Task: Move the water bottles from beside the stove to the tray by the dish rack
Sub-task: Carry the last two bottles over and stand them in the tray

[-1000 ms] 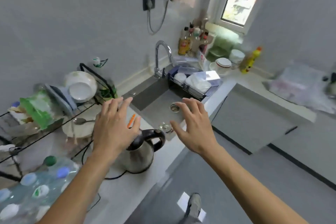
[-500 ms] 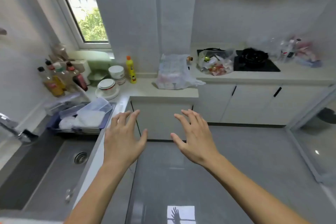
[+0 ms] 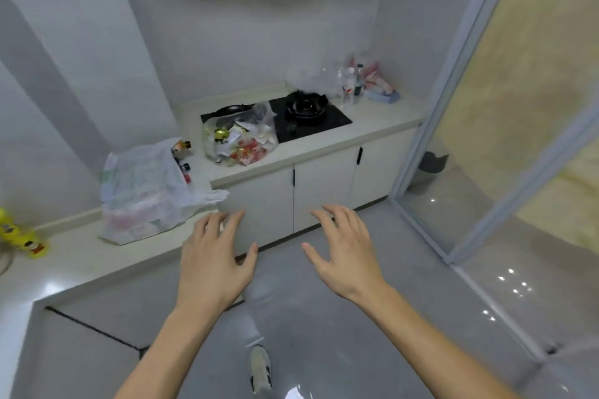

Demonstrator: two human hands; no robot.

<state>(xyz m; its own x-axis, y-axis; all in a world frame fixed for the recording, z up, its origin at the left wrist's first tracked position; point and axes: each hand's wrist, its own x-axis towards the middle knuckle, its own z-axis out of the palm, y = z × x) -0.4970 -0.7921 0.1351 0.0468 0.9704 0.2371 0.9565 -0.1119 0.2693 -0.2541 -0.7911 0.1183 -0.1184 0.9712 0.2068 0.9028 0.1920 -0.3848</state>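
**Both hands empty, bottles far off beside the stove**

An L-shaped white desk [image 3: 372,126] runs from the lower left to the upper right of the frame, above a grey glossy floor [image 3: 372,350]. At centre left on it sits a white plastic bag [image 3: 142,194]; nearer the middle a clear bag of rubbish [image 3: 240,139] lies partly on the black stove [image 3: 311,121].

The left hand [image 3: 214,266] and right hand [image 3: 348,253] are held out side by side in the lower middle of the frame, palms down, fingers spread and loosely bent, holding and touching nothing.

The water bottles [image 3: 351,84] stand upright just right of the stove in the upper right, well apart from both hands, closer to the right one.

A yellow bottle [image 3: 19,233] lies at the left edge.
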